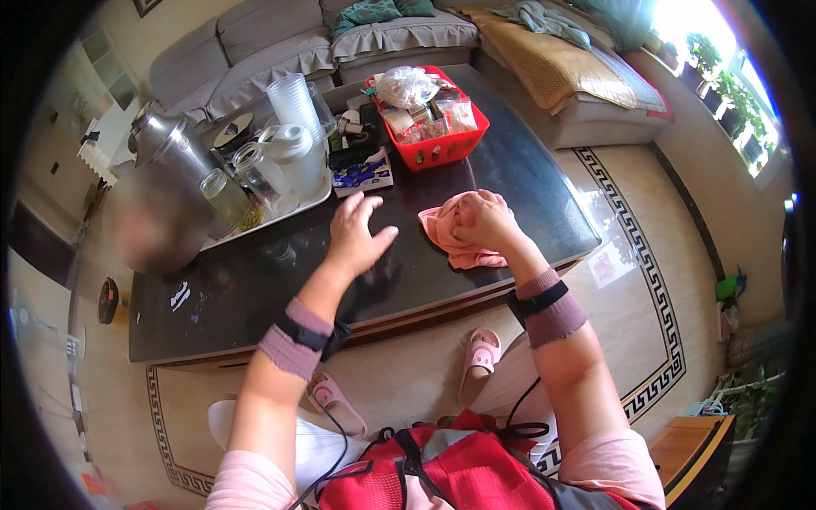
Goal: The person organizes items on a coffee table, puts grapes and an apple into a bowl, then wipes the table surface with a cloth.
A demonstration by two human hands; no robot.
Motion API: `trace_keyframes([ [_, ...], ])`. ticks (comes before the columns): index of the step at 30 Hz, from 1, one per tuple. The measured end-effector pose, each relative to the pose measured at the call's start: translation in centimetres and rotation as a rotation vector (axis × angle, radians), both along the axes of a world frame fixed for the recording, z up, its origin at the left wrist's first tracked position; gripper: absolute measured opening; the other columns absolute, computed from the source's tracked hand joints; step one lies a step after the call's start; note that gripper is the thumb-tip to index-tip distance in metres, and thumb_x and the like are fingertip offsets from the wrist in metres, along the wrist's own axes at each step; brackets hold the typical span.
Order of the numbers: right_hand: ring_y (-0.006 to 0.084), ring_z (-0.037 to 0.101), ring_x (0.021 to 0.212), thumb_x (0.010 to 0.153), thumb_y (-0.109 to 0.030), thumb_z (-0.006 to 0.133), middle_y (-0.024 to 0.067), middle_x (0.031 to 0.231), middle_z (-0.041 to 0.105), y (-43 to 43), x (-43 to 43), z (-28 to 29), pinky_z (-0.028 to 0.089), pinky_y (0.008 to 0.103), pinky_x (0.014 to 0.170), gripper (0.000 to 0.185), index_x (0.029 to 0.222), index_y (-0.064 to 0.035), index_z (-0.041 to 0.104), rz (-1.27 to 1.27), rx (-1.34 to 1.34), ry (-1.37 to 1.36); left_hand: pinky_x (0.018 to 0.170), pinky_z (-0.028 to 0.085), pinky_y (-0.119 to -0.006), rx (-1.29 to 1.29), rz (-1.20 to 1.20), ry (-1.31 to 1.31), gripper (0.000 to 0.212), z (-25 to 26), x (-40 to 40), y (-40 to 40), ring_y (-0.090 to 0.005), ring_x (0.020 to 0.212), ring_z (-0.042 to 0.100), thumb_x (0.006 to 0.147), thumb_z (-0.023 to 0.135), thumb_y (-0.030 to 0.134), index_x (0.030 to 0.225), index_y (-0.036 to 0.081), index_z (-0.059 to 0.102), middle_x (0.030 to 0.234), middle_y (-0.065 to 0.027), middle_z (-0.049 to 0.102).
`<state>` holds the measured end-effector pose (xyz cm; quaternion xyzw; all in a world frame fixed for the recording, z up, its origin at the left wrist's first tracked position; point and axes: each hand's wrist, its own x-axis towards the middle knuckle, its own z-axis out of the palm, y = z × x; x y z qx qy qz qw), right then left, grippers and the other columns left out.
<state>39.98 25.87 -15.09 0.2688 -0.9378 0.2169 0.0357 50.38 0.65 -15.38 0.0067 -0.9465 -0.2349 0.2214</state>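
A pink cloth lies bunched on the dark, glossy top of a coffee table. My right hand grips it from above with curled fingers, and part of the cloth is hidden beneath the palm. My left hand hovers over the table with thumb and fingers apart, holding nothing. Just beyond its fingertips sits a blue-and-white packet of tissues. Past the cloth stands a red plastic basket filled with bags and small packets.
Left on the table, a white tray carries a plastic pitcher, stacked plastic cups and glass jars. A metal thermos flask stands by them. Behind is a grey sofa. A blurred round patch covers the table's left end.
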Motion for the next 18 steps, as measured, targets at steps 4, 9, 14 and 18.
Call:
trace_keyframes([
  [4, 0.0372, 0.056, 0.11, 0.079, -0.032, 0.065, 0.0152, 0.111, 0.063, -0.2, -1.3, -1.9, 0.045, 0.0476, 0.095, 0.035, 0.108, -0.0129, 0.065, -0.017, 0.023, 0.101, 0.106, 0.037, -0.044, 0.118, 0.025, -0.023, 0.046, -1.7, 5.0, 1.7, -0.037, 0.127, 0.045, 0.075, 0.076, 0.026, 0.116, 0.009, 0.061, 0.133, -0.0223, 0.05],
  [9, 0.037, 0.063, 0.073, 0.082, -0.019, 0.065, 0.0157, 0.08, 0.063, -1.1, 0.7, 1.4, 0.052, 0.0393, 0.07, 0.015, 0.092, -0.008, 0.06, 0.089, -0.67, 0.024, 0.101, 0.042, -0.037, 0.255, -0.07, 0.014, 0.039, 0.1, 7.4, 1.6, -0.0344, 0.117, 0.054, 0.079, 0.074, 0.019, 0.115, 0.007, 0.062, 0.123, -0.0204, 0.057],
  [14, 0.0141, 0.058, 0.062, 0.091, -0.009, 0.06, 0.0051, 0.071, 0.057, -2.1, 4.1, 5.2, 0.045, 0.025, 0.053, 0.009, 0.096, -0.0044, 0.055, 0.179, -1.074, -0.451, 0.092, 0.045, -0.031, 0.803, -0.194, -0.195, 0.051, 2.2, 5.5, 3.8, -0.0168, 0.11, 0.055, 0.089, 0.07, 0.033, 0.121, -0.004, 0.056, 0.122, -0.0122, 0.06],
  [18, 0.0043, 0.056, 0.079, 0.093, -0.009, 0.062, -0.001, 0.088, 0.06, -1.7, 4.8, 5.5, 0.047, 0.0201, 0.069, 0.015, 0.104, -0.0023, 0.055, 0.311, -1.035, -0.444, 0.089, 0.045, -0.03, 1.004, -0.302, -0.259, 0.046, 4.1, 4.1, 6.3, -0.0134, 0.1, 0.057, 0.094, 0.062, 0.035, 0.119, -0.004, 0.058, 0.108, -0.0069, 0.064],
])
